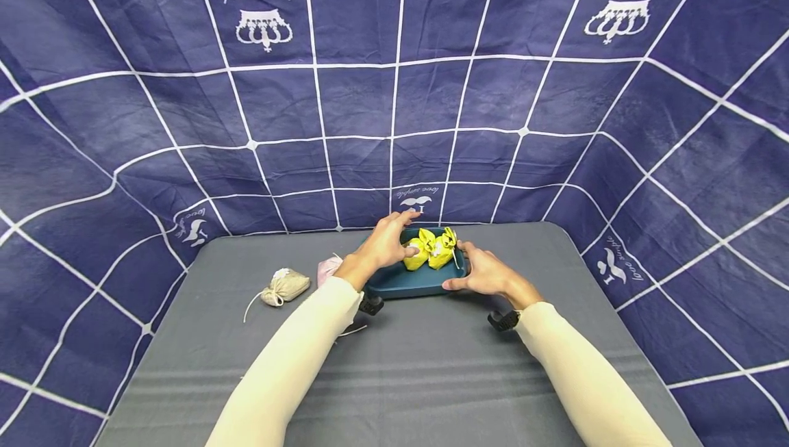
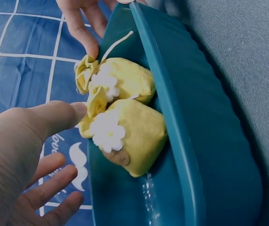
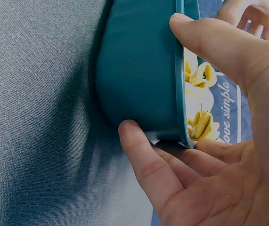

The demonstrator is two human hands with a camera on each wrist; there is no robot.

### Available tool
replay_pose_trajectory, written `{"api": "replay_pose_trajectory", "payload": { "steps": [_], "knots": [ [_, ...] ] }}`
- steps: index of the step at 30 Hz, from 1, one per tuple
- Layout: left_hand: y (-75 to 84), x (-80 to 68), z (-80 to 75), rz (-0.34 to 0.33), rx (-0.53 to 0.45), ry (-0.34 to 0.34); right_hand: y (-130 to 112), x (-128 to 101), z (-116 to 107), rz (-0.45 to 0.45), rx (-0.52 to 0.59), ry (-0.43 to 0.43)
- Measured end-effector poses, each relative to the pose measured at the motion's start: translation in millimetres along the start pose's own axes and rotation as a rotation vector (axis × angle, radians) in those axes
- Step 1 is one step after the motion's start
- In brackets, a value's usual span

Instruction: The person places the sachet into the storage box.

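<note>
- Teal tray [image 1: 394,284] sits on the grey table [image 1: 431,365], centre-far, long axis running left to right across you.
- Two yellow pouches [image 1: 430,248] lie side by side inside it, touching, toward the tray's far right part; tied necks point away from you.
- Your right hand [image 1: 490,274] grasps the tray's right end: thumb [image 3: 209,42] over the rim, fingers [image 3: 143,160] under the outer wall.
- Your left hand [image 1: 385,245] is released, fingers spread, reaching over the tray's left side; its thumb tip [image 2: 73,113] is just beside the nearer pouch [image 2: 134,139], which lies to its right. Contact cannot be told.
- Left hand is the nearer one to the pouches.
- Beige pouch [image 1: 285,287] and pink pouch [image 1: 328,269] lie on the table left of the tray, apart from both hands.
</note>
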State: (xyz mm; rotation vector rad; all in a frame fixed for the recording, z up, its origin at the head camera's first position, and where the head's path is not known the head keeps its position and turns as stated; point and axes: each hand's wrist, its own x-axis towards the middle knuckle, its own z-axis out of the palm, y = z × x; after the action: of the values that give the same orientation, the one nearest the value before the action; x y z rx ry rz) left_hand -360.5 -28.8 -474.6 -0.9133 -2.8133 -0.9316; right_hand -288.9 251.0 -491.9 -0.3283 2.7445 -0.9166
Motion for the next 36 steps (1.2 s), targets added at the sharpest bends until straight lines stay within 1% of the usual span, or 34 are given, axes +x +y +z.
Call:
{"api": "replay_pose_trajectory", "payload": {
  "steps": [7,19,28,36],
  "knots": [
    [-4.6,-13.6,-16.4,0.036,0.039,0.029,0,0,0,-0.009,-0.001,0.010],
    [-22.2,-43.0,-47.9,-0.005,0.088,0.057,0,-1,1,-0.008,0.014,-0.006],
    [-38.0,-65.1,-58.6,-0.001,0.090,0.092,0,0,1,-0.014,0.007,0.000],
    [-52.2,-82.4,-64.6,-0.025,0.101,0.078,-1,0,0,-0.013,0.018,-0.005]
  ]
}}
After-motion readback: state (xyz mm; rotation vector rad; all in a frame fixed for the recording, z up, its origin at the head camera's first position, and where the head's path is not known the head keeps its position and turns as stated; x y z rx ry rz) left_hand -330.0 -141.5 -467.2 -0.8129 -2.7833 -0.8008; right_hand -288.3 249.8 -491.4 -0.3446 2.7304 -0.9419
